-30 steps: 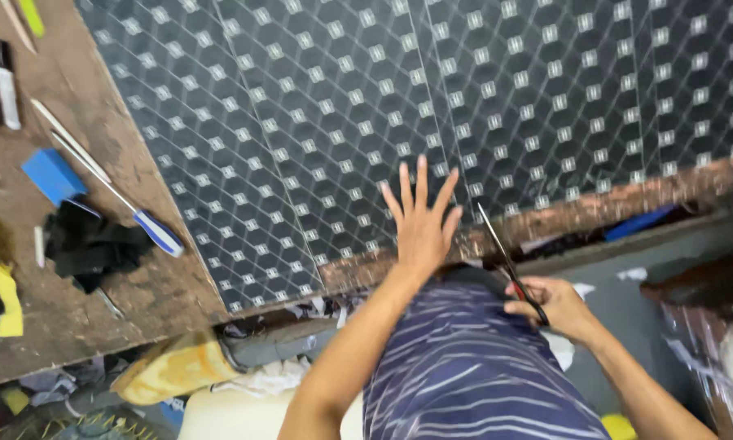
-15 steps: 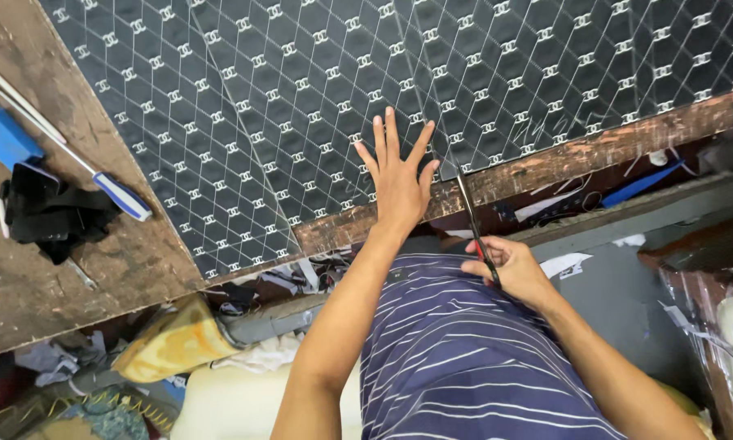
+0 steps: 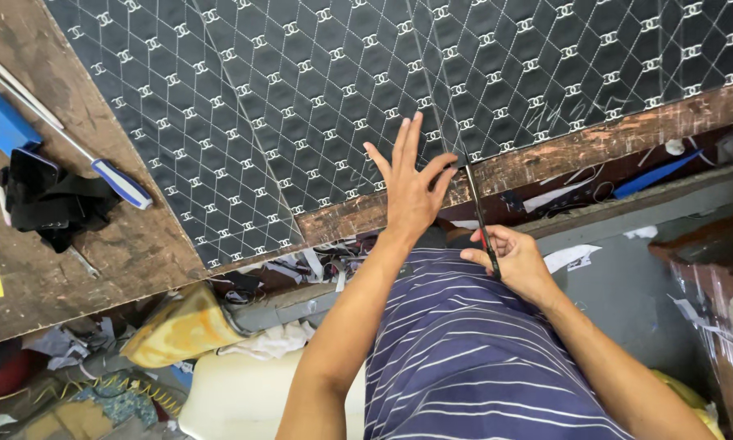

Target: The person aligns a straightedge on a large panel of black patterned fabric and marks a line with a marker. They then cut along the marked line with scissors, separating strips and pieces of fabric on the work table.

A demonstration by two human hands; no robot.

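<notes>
Quilted black fabric (image 3: 399, 73) lies flat on the wooden workbench (image 3: 81, 269), its near edge uncut where the open left hand (image 3: 409, 191) presses and the right hand (image 3: 509, 259) grips scissors (image 3: 480, 216).

upholstery workshop — scarred wooden bench (image 3: 98, 269), quilted black material (image 3: 366, 90), scraps

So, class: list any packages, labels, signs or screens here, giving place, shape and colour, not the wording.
No packages, signs or screens can be made out.
Quilted sheet: on the wooden bench, dark grey, white diamond stitching with small repeated white emblems.
Left hand: flat on the sheet's edge.
Right hand: holds a thin dark tool.
</notes>
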